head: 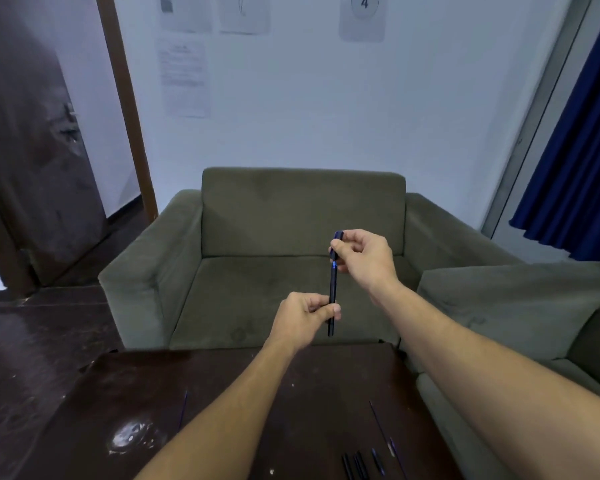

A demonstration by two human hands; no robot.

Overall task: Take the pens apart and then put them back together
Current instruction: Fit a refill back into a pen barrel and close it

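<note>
I hold a dark blue pen upright in the air above the far edge of the table. My left hand pinches its lower barrel between thumb and fingers. My right hand grips the pen's top end, where the blue cap shows above my fingers. On the dark table lie loose pen parts: a thin refill at the left, another thin refill at the right, and several dark barrels and pieces near the front edge.
The dark brown table has a shiny wet-looking patch at the left. A green armchair stands right behind the table. A second green sofa sits at the right, a door at the left.
</note>
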